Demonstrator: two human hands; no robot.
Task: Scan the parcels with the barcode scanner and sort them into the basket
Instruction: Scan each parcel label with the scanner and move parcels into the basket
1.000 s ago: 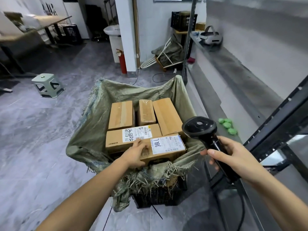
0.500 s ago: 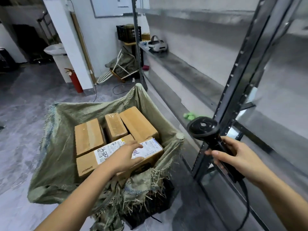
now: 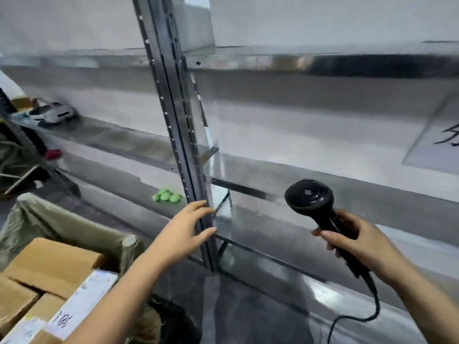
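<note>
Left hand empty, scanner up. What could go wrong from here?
1. The left hand is open right at the grey perforated metal shelf post; its fingers could knock or scrape on the post's edge.
2. The black handheld barcode scanner gripped by the right hand trails a black cable that hangs low and might snag on the shelf frame.

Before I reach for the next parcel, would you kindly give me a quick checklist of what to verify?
1. Black handheld barcode scanner gripped by right hand: ok.
2. Left hand open and empty: ok.
3. Next parcel visible on grey metal shelf: not ok, none in view.
4. Black scanner cable unsnagged: cannot tell, it leaves the frame.
5. Room in green sack-lined basket beside brown cardboard parcels: cannot tell, only a corner shows.
</note>
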